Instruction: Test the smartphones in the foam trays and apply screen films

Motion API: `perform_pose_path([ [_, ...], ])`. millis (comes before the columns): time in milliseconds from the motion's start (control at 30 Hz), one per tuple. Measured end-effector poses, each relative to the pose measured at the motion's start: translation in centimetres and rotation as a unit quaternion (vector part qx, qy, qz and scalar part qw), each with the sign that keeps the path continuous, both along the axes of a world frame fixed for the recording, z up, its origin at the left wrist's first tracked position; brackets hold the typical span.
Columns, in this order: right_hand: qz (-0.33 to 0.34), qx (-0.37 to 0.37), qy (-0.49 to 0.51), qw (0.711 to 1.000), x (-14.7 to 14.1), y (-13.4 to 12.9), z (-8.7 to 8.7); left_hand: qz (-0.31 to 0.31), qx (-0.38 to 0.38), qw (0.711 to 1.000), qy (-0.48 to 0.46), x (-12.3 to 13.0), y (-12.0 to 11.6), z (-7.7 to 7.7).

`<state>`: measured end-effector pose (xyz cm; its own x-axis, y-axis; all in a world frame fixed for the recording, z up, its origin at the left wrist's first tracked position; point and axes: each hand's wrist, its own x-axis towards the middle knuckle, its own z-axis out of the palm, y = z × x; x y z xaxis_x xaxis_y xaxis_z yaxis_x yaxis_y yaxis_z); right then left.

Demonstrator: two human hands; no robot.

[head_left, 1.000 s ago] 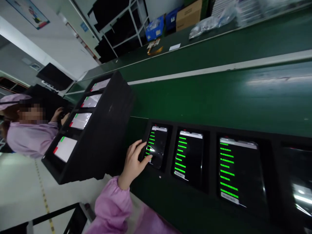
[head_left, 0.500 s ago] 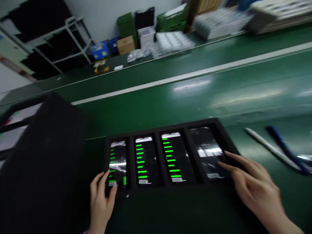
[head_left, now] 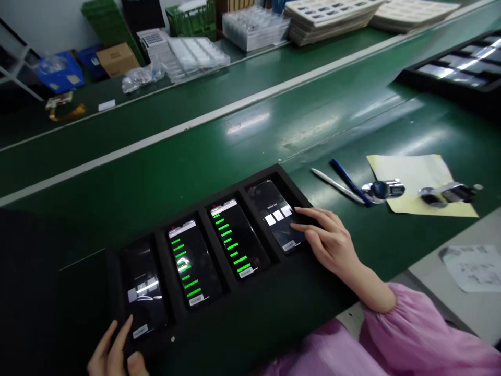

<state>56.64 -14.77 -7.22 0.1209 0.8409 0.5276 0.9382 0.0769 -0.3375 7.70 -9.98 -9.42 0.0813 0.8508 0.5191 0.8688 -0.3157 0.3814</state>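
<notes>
A black foam tray with several slots lies on the green bench, one phone in each slot. At its left end is a phone with a dark screen and white boxes; my left hand is beside its lower edge, fingers apart. The two middle phones, one and another, show lists of green lines. My right hand is at the right-end phone, its fingers stretched over the screen's right edge near three white boxes. Whether those fingertips touch the glass I cannot tell.
Right of the tray lie a white pen, a blue pen and a yellow-edged paper with shiny metal pieces. Another black tray stands at far right. Stacked trays and a cardboard box line the back.
The view has swung right, bringing the paper and far tray into sight. The left-end phone has switched from green lines to a dark screen with white boxes. My left hand has shifted slightly off its edge.
</notes>
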Motion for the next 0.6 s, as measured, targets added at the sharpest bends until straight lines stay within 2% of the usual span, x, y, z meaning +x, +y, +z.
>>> perform_pose_path([
  [167,-0.005,0.015,0.006,1.000,0.05,0.11,-0.18,-0.025,-0.003,0.999,0.029,-0.80,0.42,-0.73],
  [467,0.015,0.041,-0.045,0.998,0.22,0.46,-0.11,0.013,-0.046,0.999,0.023,0.03,0.10,-0.30],
  [600,0.015,0.048,-0.047,0.998,0.32,0.62,-0.11,0.001,-0.020,0.999,0.029,-0.69,0.39,-0.97],
])
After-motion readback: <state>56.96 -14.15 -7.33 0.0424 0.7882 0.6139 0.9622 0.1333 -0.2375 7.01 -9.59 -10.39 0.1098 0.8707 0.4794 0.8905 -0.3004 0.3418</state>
